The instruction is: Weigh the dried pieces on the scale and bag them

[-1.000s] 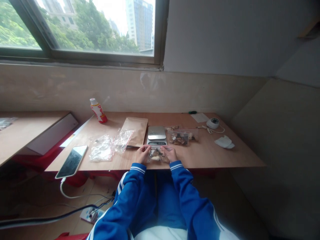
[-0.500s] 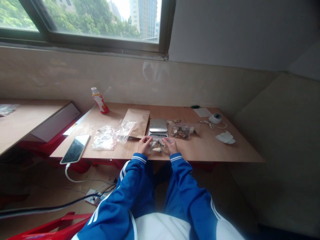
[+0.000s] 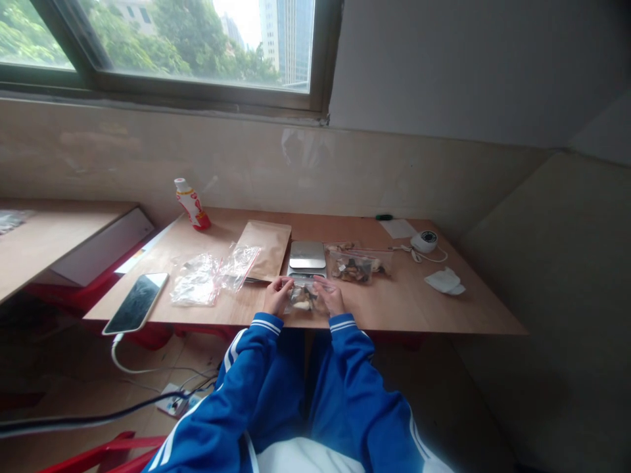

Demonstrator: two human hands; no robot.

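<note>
A small clear zip bag with brown and pale dried pieces inside lies at the table's near edge. My left hand pinches its upper left corner, and my right hand pinches the upper right. Just beyond the bag stands a silver digital scale, its front partly hidden by the bag and my fingers. To the right of the scale are filled zip bags with similar dried pieces. A brown paper pouch lies left of the scale, partly under empty clear bags.
On the left of the wooden table are a phone on a charging cable and a red-and-white bottle. At the right sit a white camera with its cord, a crumpled tissue, a paper sheet and a green-handled tool.
The view has shifted slightly, so the table sits a little lower in it. Both my hands keep their hold on the zip bag's top corners, with the right fingers slightly further inward.
</note>
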